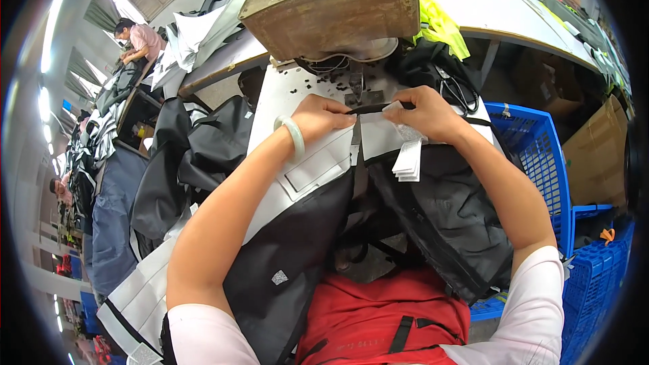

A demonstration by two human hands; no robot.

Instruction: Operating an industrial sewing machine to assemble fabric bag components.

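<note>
Head view, left hand (319, 117), right hand (428, 116) pinching fabric panels (287, 257), long axes splaying downward

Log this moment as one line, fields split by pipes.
Left hand: pinches edge of left fabric | Right hand: pinches edge of right fabric | White tags: below right hand | Sewing machine: beyond both hands

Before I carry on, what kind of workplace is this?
Most likely a sewing workshop: a worn sewing machine stands just ahead, black-and-white fabric lies in front of it, and another person in pink is beside heaped pale material.
</note>
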